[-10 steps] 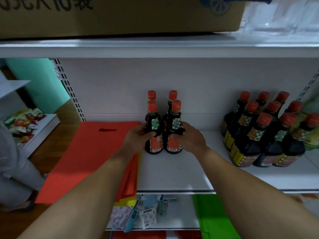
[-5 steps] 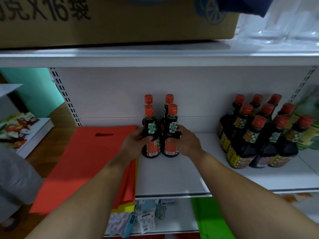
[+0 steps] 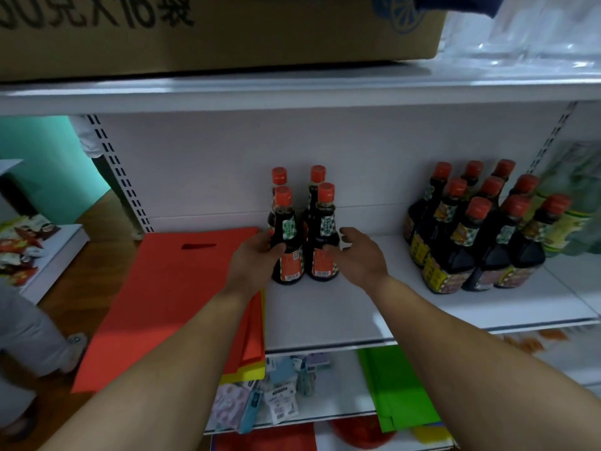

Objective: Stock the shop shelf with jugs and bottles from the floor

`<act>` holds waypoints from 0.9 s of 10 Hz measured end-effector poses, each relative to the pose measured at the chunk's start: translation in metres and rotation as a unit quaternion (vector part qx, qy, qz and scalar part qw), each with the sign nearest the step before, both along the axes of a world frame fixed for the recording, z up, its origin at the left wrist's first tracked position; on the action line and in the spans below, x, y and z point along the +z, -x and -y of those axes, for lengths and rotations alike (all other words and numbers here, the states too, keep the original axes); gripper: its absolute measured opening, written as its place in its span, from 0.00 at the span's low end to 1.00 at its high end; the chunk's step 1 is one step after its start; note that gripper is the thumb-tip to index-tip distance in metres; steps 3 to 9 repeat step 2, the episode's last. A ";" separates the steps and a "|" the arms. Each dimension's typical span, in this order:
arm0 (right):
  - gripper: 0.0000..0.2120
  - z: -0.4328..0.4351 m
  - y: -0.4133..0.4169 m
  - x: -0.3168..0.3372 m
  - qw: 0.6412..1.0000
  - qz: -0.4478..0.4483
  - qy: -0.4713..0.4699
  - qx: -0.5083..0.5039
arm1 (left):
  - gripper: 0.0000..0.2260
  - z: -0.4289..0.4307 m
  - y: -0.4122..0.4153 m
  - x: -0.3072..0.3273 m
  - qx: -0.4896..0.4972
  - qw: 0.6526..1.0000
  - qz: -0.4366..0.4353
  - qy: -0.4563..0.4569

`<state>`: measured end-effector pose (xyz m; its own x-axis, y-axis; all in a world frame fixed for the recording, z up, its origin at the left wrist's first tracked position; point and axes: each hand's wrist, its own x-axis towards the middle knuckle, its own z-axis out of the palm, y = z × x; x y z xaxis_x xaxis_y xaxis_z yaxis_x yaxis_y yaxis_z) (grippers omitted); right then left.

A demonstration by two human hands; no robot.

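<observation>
Head view, left hand [image 3: 255, 257] still grips front-left bottle [image 3: 287, 245] — right hand [image 3: 356, 257] has let go, now spread open

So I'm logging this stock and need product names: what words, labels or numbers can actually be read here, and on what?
"克X16袋": printed in dark characters on the cardboard box at the top; the digits before it are unclear.
Labels on the small bottles: blurred, unreadable.
Labels on the larger bottles: blurred, unreadable.
Print on the packets lower down: too small to read.
</observation>
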<state>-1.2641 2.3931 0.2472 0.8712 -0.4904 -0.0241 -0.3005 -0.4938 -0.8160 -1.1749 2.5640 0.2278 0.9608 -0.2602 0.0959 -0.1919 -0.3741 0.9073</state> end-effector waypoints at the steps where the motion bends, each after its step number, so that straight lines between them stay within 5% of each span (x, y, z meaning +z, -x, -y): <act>1: 0.20 -0.004 0.015 0.007 0.999 0.030 0.007 0.013 | 0.09 -0.004 0.016 0.006 0.039 0.999 0.024 0.012; 9: 0.20 -0.006 0.029 0.012 0.999 0.049 0.005 0.009 | 0.05 -0.003 0.032 0.014 0.057 0.998 0.007 -0.005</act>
